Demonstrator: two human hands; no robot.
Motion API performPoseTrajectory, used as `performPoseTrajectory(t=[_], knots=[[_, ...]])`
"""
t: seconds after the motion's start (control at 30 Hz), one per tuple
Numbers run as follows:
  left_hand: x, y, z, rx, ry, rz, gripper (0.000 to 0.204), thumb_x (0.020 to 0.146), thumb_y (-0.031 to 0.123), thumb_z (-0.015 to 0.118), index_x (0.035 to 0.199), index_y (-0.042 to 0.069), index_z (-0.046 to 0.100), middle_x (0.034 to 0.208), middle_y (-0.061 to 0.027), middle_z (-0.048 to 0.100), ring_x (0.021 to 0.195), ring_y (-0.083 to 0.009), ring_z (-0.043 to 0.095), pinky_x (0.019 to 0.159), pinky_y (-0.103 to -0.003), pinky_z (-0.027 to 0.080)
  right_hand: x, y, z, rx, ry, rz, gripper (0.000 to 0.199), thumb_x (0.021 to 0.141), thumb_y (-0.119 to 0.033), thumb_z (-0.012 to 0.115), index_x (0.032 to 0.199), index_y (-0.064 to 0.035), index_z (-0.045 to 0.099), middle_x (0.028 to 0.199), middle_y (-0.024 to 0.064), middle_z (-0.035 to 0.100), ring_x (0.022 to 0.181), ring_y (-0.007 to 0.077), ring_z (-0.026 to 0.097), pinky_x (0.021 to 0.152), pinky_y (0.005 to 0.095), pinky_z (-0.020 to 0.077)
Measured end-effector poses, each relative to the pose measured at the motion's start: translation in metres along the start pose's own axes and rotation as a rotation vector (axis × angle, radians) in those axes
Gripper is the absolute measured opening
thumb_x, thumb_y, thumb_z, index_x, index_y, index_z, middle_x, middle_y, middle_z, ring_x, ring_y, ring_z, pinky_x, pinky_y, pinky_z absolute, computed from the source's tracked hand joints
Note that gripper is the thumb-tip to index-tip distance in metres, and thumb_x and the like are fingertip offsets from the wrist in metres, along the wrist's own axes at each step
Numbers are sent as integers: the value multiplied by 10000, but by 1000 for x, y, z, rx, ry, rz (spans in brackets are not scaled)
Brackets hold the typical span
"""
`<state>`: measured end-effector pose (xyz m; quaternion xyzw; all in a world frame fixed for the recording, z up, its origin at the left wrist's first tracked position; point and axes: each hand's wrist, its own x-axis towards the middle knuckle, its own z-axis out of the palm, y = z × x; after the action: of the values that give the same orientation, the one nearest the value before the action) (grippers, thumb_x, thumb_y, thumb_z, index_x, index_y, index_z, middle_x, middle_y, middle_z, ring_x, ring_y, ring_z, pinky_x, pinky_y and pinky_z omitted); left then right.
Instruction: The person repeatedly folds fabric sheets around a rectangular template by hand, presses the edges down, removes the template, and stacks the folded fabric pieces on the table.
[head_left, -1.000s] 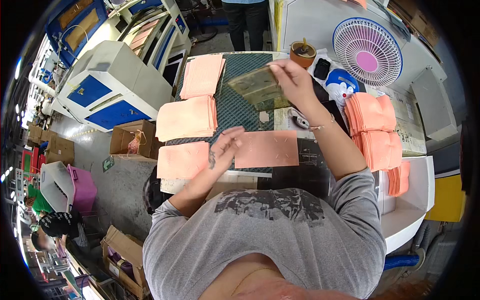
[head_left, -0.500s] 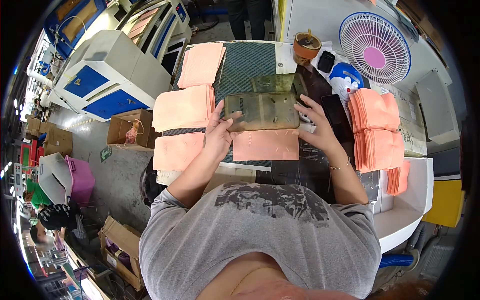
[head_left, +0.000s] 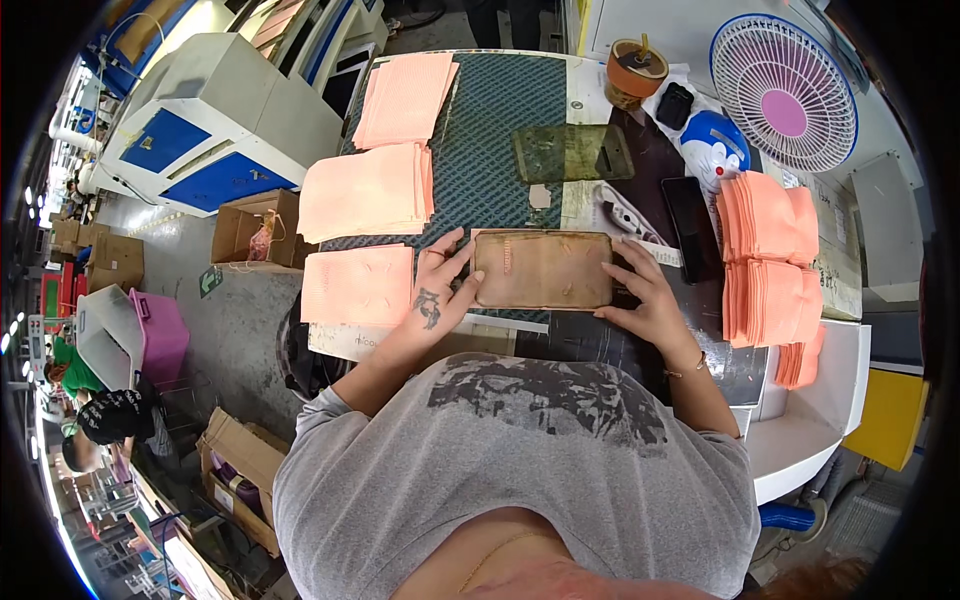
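Note:
A translucent brownish template plate (head_left: 543, 271) with small slots lies over the pink sheet in front of me, whose colour shows through. My left hand (head_left: 442, 288) grips the plate's left edge, thumb along the near part and fingers at the far corner. At the opposite edge, my right hand (head_left: 645, 300) holds it with thumb and fingers. Left of the plate rests a pink sheet pile (head_left: 357, 285) with small marks on it. Farther off lies a second, greenish template plate (head_left: 574, 153), touched by neither hand.
Pink stacks (head_left: 365, 192) stand at the left, with folded pink bundles (head_left: 768, 300) at the right. A black phone (head_left: 691, 230), a box cutter (head_left: 625, 212), a blue-and-white figure (head_left: 713, 145), a drink cup (head_left: 636, 72) and a fan (head_left: 784, 90) occupy the right side.
Both hands have brought the brownish plate nearer and down over the pink sheet. The greenish plate behind it is now in fuller view. The whole view has shifted slightly.

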<state>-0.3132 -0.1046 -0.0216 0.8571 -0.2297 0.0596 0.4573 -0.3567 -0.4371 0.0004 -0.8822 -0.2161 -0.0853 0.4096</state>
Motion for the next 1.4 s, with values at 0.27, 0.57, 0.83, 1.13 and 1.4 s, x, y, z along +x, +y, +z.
performPoseTrajectory(t=[0.27,0.57,0.83,1.13,1.4], knots=[[-1,-3,9,206,-1,55,432,847,118,636,1243,-46,584,1422,-226,420,1159,-361,430,1007,-424,379,-2,7,8,-112,-43,-8,630,609,-209,857,1187,-49,662,1419,128,502,1348,343,397,1097,448,333],[-3,-5,13,290,-4,109,462,872,133,620,1279,-70,542,1458,-231,382,1188,-373,421,1029,-426,362,-1,6,8,-115,-40,0,618,610,-216,853,1177,-52,669,1423,127,499,1348,335,399,1092,440,332],[-1,3,18,444,-69,127,547,853,232,633,1293,-71,517,1481,-242,345,1208,-415,406,1043,-470,338,-1,2,7,-184,-15,-10,535,640,-266,837,1108,-52,693,1417,119,500,1328,323,421,1080,442,341],[25,23,18,557,-104,320,705,868,365,617,1401,-45,406,1519,-303,231,1395,-477,219,1123,-544,212,39,-20,26,-514,-114,-199,730,744,-408,742,1342,-49,526,1498,148,396,1366,329,377,1104,464,299],[29,9,24,585,-402,314,809,844,470,606,1451,-4,361,1532,-309,194,1421,-482,162,1147,-550,156,48,-13,52,-530,-150,-313,722,828,-508,610,1355,-30,484,1460,171,424,1358,324,383,1103,499,276]])
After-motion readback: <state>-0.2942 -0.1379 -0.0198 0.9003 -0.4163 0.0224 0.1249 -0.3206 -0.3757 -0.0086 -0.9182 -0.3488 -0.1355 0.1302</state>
